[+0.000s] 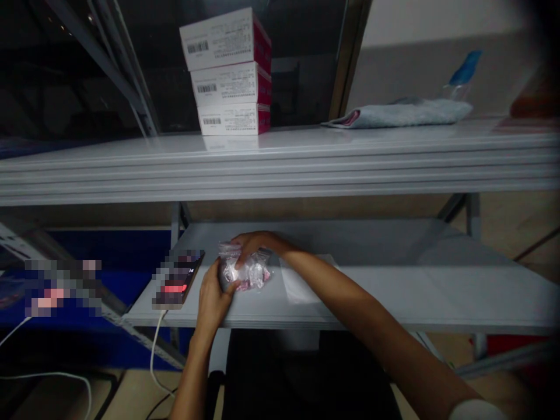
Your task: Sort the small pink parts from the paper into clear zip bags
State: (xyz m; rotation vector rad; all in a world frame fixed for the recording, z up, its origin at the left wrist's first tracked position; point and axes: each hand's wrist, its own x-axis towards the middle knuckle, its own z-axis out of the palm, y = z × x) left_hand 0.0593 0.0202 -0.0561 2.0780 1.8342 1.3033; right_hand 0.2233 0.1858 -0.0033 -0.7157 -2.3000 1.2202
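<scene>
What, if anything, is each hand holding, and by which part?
The left hand touches the small clear plastic bags at their left edge, the right hand at their far side; whether either grips them cannot be told.

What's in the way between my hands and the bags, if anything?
Nothing visible: your left hand and right hand both appear to touch the bags directly. The phone lies to the left of your left hand, out of the way.
</scene>
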